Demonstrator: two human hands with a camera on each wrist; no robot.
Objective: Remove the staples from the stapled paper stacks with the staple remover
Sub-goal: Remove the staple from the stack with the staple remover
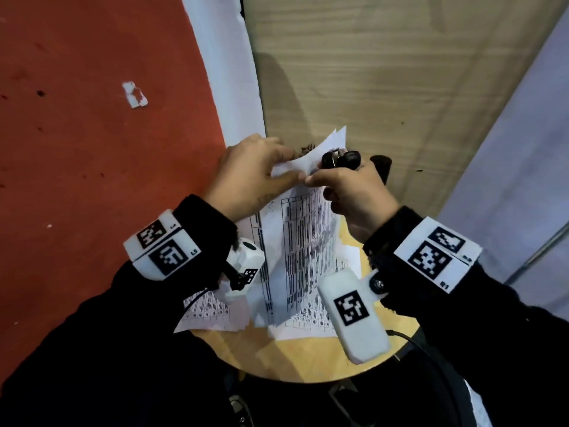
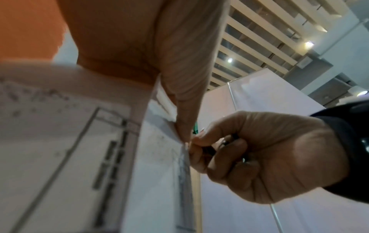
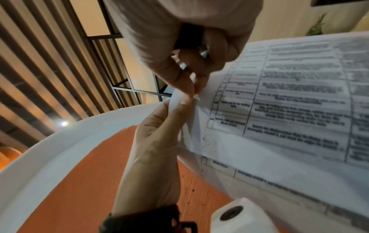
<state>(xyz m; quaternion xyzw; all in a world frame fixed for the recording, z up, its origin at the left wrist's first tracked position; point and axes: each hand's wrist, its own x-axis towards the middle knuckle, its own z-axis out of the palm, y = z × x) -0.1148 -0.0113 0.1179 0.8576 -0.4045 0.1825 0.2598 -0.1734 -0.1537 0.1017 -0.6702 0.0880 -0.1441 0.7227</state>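
Both hands meet above the far edge of the round table (image 1: 311,362): the left hand (image 1: 246,174) pinches the upper corner of the lifted paper stack (image 1: 303,238), while the right hand (image 1: 354,192) curls around the black staple remover (image 1: 340,159) and also nips the same corner with thumb and forefinger. Whether a staple still sits in that corner I cannot tell. Pulling the two pinches apart could tear the thin corner, and the half-palmed remover could slip onto the loose sheets (image 1: 212,312) below.

Head view looks steeply down; both wrist views look up, close; all share pinched paper corner (image 1: 303,163).
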